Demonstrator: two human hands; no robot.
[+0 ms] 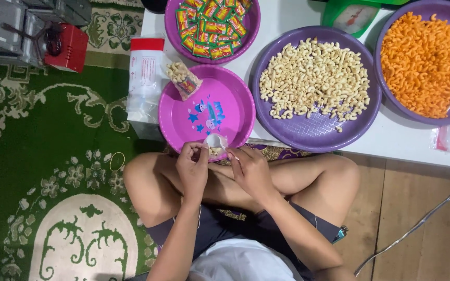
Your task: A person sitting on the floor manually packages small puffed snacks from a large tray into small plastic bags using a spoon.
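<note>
In the head view, the left hand (192, 167) and the right hand (249, 169) both pinch a small clear plastic bag (215, 143) with pale macaroni snacks inside. They hold its mouth up, just over the near rim of the pink plate (175, 117), probably so that nothing spills. One filled packet (183, 79) lies on this plate. The purple tray (308, 132) of pale macaroni stands just beside it, within easy reach.
</note>
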